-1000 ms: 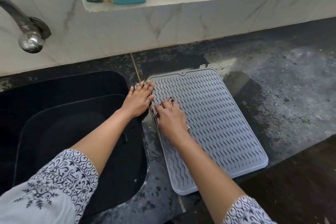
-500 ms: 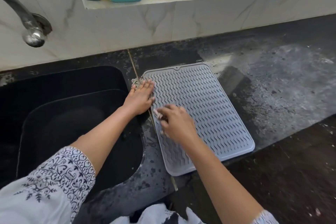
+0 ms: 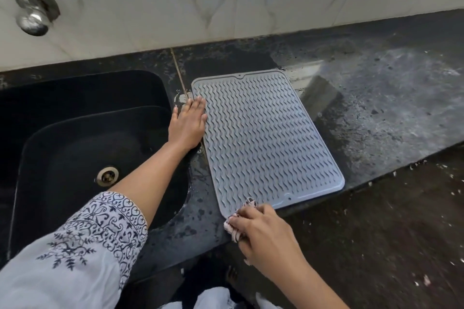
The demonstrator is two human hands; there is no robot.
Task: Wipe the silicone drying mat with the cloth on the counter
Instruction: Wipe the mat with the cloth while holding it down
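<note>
At lower centre, right hand [image 3: 263, 233] grips cloth [image 3: 234, 226] at mat [image 3: 263, 138] corner; left hand [image 3: 188, 123] flat, fingers extended; wiping appears incomplete.

— What colour is the ribbed silicone drying mat [image 3: 263, 138]?
— Grey, with wavy raised lines, on a speckled black stone counter [image 3: 376, 113].
— And the crumpled cloth [image 3: 234, 224]?
— Pale pink with darker stripes; the loose sleeve [image 3: 82, 246] is white with navy scrollwork
</note>
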